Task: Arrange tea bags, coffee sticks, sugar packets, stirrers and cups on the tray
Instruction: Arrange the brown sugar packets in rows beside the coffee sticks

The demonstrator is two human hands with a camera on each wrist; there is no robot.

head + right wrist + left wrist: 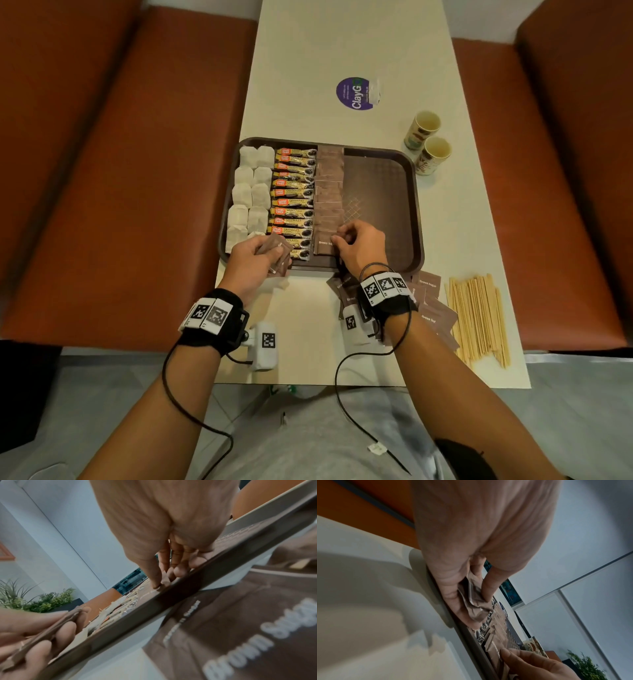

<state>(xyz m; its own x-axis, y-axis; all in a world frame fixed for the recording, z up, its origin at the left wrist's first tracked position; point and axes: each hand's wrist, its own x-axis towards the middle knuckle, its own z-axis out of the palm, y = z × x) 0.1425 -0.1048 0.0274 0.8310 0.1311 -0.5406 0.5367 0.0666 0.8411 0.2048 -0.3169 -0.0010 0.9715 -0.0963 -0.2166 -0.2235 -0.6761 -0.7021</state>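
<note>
The brown tray (416,205) holds a column of white tea bags (250,192), a row of coffee sticks (294,195) and a column of brown sugar packets (329,192). My left hand (270,253) grips a small bunch of sugar packets (476,599) over the tray's near left corner. My right hand (337,241) pinches the edge of one sugar packet (323,245) lying at the near end of the sugar column. In the right wrist view its thumb and fingertips (157,580) press down just inside the tray rim (154,609).
Loose sugar packets (435,308) lie on the table under and beside my right wrist. A pile of wooden stirrers (479,315) is at the near right. Two paper cups (428,140) stand right of the tray. The tray's right half (380,192) is bare.
</note>
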